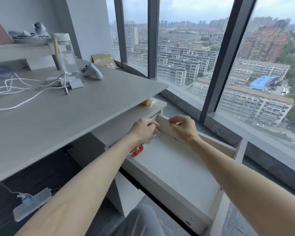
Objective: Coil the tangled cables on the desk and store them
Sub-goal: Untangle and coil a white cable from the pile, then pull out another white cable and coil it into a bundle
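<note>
**Both hands at the far corner of the open drawer**

We are holding both hands over the open drawer (177, 169), which is standing pulled out below the desk (66, 116). Our left hand (146, 127) is hovering at the drawer's far corner with its fingers curled downward. A small pale grey thing (151, 138) is showing just under those fingers, too blurred to name, and we cannot tell whether the grip is closing on it. Our right hand (182, 127) is hanging just beside the left, in front of the drawer's far wooden wall. Its thumb and forefinger are bending toward each other, but we cannot tell whether that grip is pinching anything.

A red cable (137, 150) is lying bunched on the drawer floor at its left edge, partly hidden under our left forearm. The white cables (15, 89) are lying loose and crossing one another on the desk top at the far left, well apart from both hands. One metal plug (66, 91) is pointing toward us near a clear water bottle (65, 55).

A yellow packet (147, 101) is sitting on the shelf just under the desk top. A power strip (31, 204) is hanging in the dark space below the desk. The window (186, 48) is filling the view beyond the drawer.
</note>
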